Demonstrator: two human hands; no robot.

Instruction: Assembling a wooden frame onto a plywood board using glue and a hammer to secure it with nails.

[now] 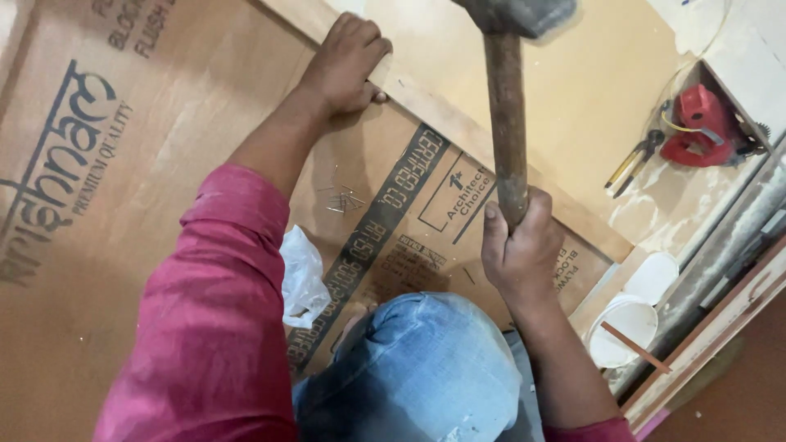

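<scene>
We've got the hammer [508,123] fisted in our right hand [520,250], left hand [348,61] curled over the wood strip [491,143]; keep those fingers clear of the strike.

My left arm is stretched forward, in a pink sleeve pushed up above the elbow. My left hand [344,65] lies palm down with the fingers curled over an edge, the wrist almost straight. My right hand [520,250] is closed in a fist, thumb up along the side, with the forearm rising steeply. One bent knee in blue jeans is between my arms.
</scene>
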